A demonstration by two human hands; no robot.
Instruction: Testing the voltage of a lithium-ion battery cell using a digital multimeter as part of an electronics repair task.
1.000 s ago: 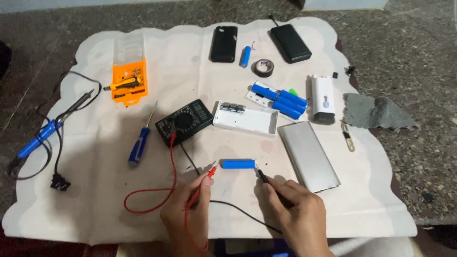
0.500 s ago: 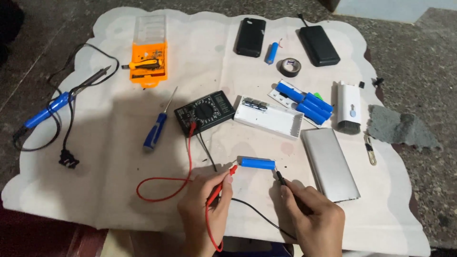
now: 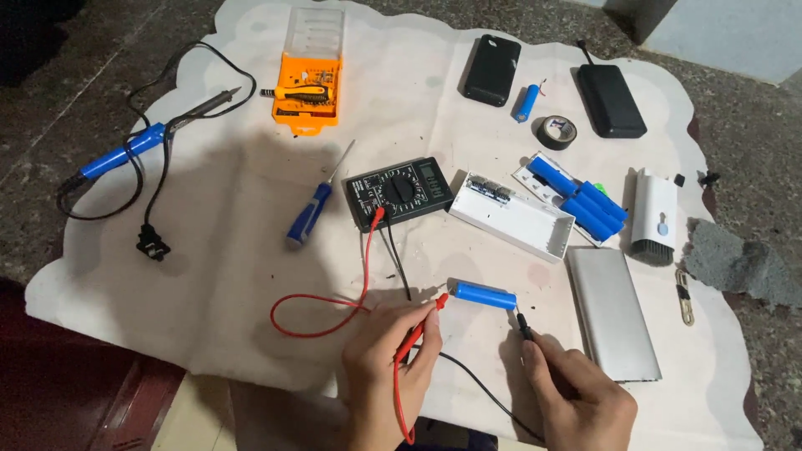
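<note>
Left hand (image 3: pixel 386 363) holds the red probe (image 3: pixel 422 326) at the near blue battery cell's (image 3: pixel 484 295) left end; right hand (image 3: pixel 576 401) holds the black probe (image 3: pixel 525 324) by its right end

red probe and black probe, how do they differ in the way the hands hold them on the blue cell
The red probe is in the left hand and meets the left end of the blue cell; the black probe is in the right hand at the cell's right end. More of the red probe's body shows; the black one is mostly hidden by fingers. Both leads run to the black multimeter.
</note>
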